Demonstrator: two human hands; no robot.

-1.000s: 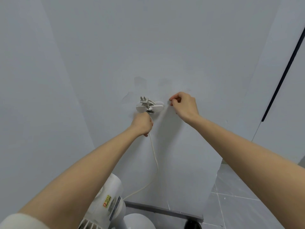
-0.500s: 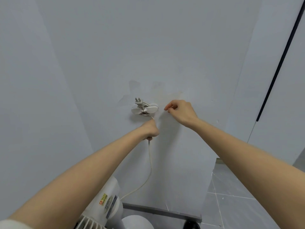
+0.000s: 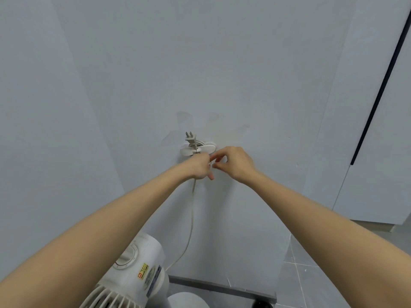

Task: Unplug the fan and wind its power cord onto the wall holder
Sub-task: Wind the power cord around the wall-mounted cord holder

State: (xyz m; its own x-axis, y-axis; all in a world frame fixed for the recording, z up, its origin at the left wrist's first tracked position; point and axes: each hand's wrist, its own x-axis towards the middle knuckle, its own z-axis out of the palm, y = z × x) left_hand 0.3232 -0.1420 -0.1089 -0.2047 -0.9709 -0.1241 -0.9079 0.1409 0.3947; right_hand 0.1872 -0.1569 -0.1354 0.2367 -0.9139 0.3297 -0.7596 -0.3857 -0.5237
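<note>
Centre frame: left hand [image 3: 200, 166] grips the power cord [image 3: 191, 218] just under the wall holder [image 3: 209, 148], right hand [image 3: 235, 164] pinching it alongside; plug [image 3: 190, 137] points up above the holder, cord hanging to fan [image 3: 138, 270] lower left.

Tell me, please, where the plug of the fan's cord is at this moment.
In the head view, the plug stands prongs-up just left of centre, on top of the white wall holder, directly above the left hand that grips the cord.

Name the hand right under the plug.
The left hand, directly below the plug, cord hanging from it; the right hand is off to the side.
</note>
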